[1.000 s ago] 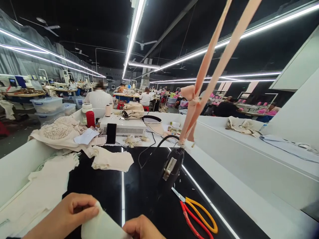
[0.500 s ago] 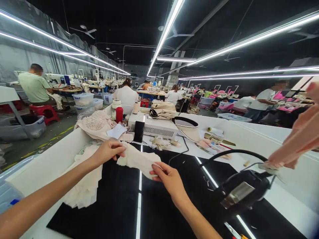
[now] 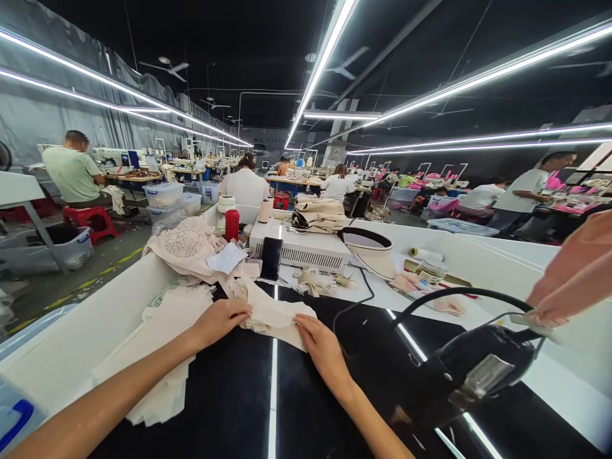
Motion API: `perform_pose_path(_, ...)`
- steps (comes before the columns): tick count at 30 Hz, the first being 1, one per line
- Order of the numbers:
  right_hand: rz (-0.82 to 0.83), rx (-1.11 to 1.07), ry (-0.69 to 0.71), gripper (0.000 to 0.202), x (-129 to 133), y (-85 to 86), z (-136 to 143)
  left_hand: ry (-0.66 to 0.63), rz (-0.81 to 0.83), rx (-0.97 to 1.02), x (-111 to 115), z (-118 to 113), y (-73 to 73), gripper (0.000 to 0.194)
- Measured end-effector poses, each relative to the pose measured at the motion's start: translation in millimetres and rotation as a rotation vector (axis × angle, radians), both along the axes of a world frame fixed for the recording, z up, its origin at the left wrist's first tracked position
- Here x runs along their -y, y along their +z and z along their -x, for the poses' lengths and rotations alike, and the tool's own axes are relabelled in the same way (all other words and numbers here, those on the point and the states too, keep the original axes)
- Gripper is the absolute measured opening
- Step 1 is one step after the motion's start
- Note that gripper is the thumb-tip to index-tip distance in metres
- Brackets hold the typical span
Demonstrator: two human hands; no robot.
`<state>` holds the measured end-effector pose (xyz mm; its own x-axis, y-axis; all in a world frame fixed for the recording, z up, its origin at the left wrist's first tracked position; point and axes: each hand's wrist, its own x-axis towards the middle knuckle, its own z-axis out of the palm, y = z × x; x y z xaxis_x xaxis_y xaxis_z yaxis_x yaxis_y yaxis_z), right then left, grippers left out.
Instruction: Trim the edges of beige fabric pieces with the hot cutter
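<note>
A cream fabric piece [image 3: 275,311] is stretched between my two hands over the glossy black board [image 3: 229,389]. My left hand [image 3: 220,323] pinches its left end, fingers closed. At the right end, my right hand [image 3: 321,347] has its fingers together on the fabric's edge, with the thumb mostly hidden. Beside my left forearm lies a pile of cream fabric pieces [image 3: 162,331], partly covered by the arm. More gathered cream fabric touches the far left side of the held piece.
Behind the board are a phone [image 3: 271,258], a red bottle [image 3: 232,225], a white machine box [image 3: 310,252] and a visor [image 3: 370,245]. A black device with a cable [image 3: 478,370] stands at the right, with pink cloth [image 3: 581,271] above it. Several people sit farther back.
Both hands have moved slightly with the fabric, which now lies lower and flatter near the board. The camera view has shifted a little.
</note>
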<state>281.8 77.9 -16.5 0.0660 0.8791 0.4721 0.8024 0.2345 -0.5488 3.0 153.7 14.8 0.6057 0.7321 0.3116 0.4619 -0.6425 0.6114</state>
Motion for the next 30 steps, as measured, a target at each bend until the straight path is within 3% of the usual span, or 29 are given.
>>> perform_pose_path(3, 0.064, 0.129, 0.011, 0.026, 6, 0.8, 3, -0.024, -0.020, -0.043, 2, 6, -1.6, 0.031)
perform_pose_path(7, 0.117, 0.298, -0.053, 0.037, 16, 10.8, 12, -0.017, -0.060, -0.066, 5, 8, 7.1, 0.040)
perform_pose_path(13, 0.137, 0.431, -0.151, 0.059, 22, 18.0, 30, -0.011, -0.270, -0.054, -4, -17, 24.3, 0.048)
perform_pose_path(16, 0.162, 0.453, -0.131, 0.061, 23, 15.9, 35, -0.049, -0.323, -0.113, -15, -33, 10.7, 0.045)
perform_pose_path(21, 0.209, 0.450, -0.095, 0.057, 27, 14.2, 39, -0.013, -0.287, -0.254, -29, -40, -35.4, 0.045)
perform_pose_path(23, 0.205, 0.438, -0.071, 0.059, 32, 15.7, 41, 0.000, -0.272, -0.295, -30, -38, -45.9, 0.049)
perform_pose_path(27, 0.163, 0.415, 0.065, 0.063, 57, 10.5, 46, 0.024, -0.223, -0.330, -30, -24, -39.0, 0.061)
perform_pose_path(30, 0.125, 0.418, 0.234, 0.049, 89, -10.4, 48, 0.072, -0.209, -0.253, -29, 10, -23.4, 0.065)
